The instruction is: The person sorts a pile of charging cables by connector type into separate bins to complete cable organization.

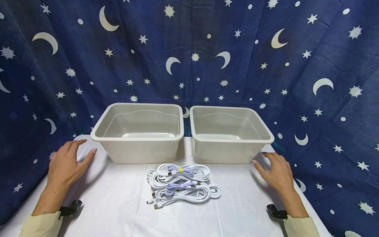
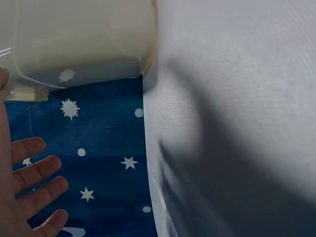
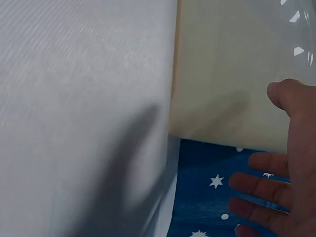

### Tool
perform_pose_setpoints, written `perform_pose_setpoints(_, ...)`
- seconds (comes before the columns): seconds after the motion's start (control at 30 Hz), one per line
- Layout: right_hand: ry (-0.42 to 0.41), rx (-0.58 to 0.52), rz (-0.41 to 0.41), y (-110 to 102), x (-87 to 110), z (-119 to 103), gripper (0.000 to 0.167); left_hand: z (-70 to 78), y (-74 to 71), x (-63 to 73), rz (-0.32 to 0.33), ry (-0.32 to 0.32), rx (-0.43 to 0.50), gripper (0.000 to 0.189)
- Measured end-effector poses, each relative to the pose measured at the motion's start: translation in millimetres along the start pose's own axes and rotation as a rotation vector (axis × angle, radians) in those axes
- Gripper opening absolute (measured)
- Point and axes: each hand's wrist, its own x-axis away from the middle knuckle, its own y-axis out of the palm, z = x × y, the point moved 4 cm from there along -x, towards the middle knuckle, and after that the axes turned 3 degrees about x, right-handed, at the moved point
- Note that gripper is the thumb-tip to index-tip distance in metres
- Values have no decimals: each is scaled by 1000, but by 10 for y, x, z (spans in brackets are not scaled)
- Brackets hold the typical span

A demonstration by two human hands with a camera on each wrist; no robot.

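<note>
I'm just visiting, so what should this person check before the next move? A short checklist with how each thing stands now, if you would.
1. Left hand free: ok, holds nothing.
2. Right hand free: ok, holds nothing.
3. Left bin and right bin upright, tops open: ok.
4. Cables in front of the bins, between the hands: ok.
5. Cables free of tangles: cannot tell; they overlap.
6. Whole floor of each bin visible: not ok; the near part is hidden.

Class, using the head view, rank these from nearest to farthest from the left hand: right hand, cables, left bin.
1. Left bin, ahead and right of the left hand.
2. Cables, between the hands.
3. Right hand, far right.
</note>
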Motion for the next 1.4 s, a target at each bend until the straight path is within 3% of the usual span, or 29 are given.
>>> perform_pose_setpoints(0.6, -33, -13, 32, -119, -32, -259, 44, 154, -133, -42, 75, 25, 75, 60)
perform_pose_setpoints(1.17, -95, -24, 72, -156, -74, -463, 46, 362, -204, -72, 123, 63, 97, 58)
perform_pose_setpoints(1.4, -158, -50, 106, -178, -93, -564, 43, 484, -237, -94, 163, 160, 112, 57)
